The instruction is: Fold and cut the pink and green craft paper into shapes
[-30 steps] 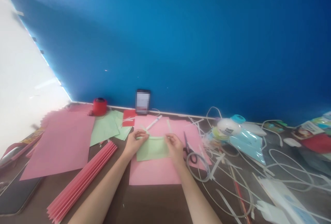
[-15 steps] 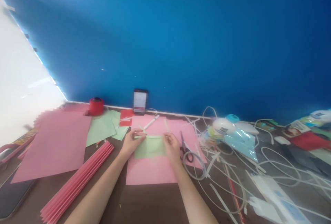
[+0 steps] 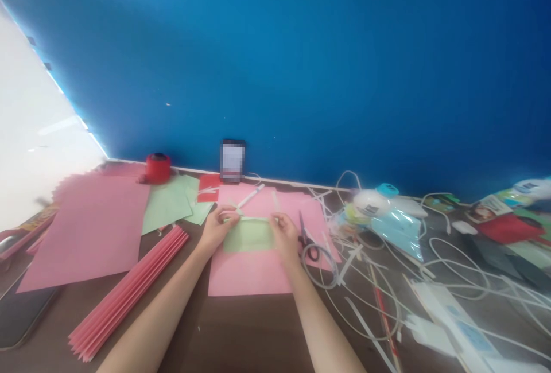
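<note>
A small sheet of light green paper (image 3: 248, 236) is between my hands, its far edge folded into a narrow strip. My left hand (image 3: 218, 228) pinches the far left corner with thumb and fingertips. At the far right corner, my right hand (image 3: 284, 235) does the same. Under the green paper lies a larger pink sheet (image 3: 249, 278). Dark-handled scissors (image 3: 307, 241) rest on the pink paper just right of my right hand. Beyond my left hand lies a white pen (image 3: 250, 195).
Left are a pleated pink paper fan (image 3: 129, 295), a big pink sheet (image 3: 90, 229), green sheets (image 3: 167, 204) and a red tape dispenser (image 3: 158, 168). A phone (image 3: 232, 160) leans on the blue wall. Tangled white cables (image 3: 465, 292) and a blue packet (image 3: 398, 232) lie right.
The whole view has shifted slightly, so the table things sit a little higher. My hands keep their pinch on the green paper's far edge, which looks turned down a little more.
</note>
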Demonstrator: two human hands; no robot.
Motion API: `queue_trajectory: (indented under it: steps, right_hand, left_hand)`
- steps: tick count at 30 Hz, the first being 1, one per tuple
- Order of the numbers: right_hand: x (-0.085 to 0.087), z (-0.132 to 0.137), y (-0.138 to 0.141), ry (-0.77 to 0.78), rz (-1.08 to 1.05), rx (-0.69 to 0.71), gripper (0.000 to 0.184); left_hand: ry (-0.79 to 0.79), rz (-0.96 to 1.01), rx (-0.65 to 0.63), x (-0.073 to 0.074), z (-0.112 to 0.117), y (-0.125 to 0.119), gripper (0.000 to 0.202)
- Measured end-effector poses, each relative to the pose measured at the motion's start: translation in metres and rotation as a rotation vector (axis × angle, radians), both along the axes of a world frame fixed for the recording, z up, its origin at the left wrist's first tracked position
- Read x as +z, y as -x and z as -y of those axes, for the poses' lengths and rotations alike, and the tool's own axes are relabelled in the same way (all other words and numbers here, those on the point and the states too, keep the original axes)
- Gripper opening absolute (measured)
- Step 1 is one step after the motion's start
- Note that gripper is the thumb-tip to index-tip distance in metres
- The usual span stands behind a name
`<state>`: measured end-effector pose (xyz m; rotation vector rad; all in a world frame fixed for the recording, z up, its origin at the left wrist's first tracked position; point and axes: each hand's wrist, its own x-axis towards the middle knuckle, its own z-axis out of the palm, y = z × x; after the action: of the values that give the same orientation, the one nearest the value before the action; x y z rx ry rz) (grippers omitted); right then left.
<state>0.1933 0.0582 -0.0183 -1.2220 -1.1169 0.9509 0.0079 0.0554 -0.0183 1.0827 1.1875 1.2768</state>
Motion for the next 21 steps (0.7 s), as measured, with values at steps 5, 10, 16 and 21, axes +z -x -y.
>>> queue_trajectory:
  steps: [5, 10, 16, 21]
  right_hand:
    - [-0.0029, -0.0009, -0.0013, 0.005, -0.051, -0.006, 0.025]
    - [-0.0038, -0.0018, -0.0024, -0.006, -0.041, -0.054, 0.028]
    - [0.0018, -0.0001, -0.0012, -0.010, -0.073, -0.097, 0.029]
    - [0.0050, 0.0045, 0.0009, -0.009, -0.076, -0.020, 0.029]
  left_hand:
    - [0.006, 0.019, -0.034, 0.0024, 0.0000, 0.0010, 0.042]
    - [0.001, 0.051, -0.049, 0.0070, 0.0024, 0.0008, 0.042]
    - [-0.015, -0.001, -0.004, 0.0076, 0.0028, 0.0003, 0.032]
    - [-0.029, -0.028, 0.131, 0.0029, 0.0001, 0.0011, 0.033]
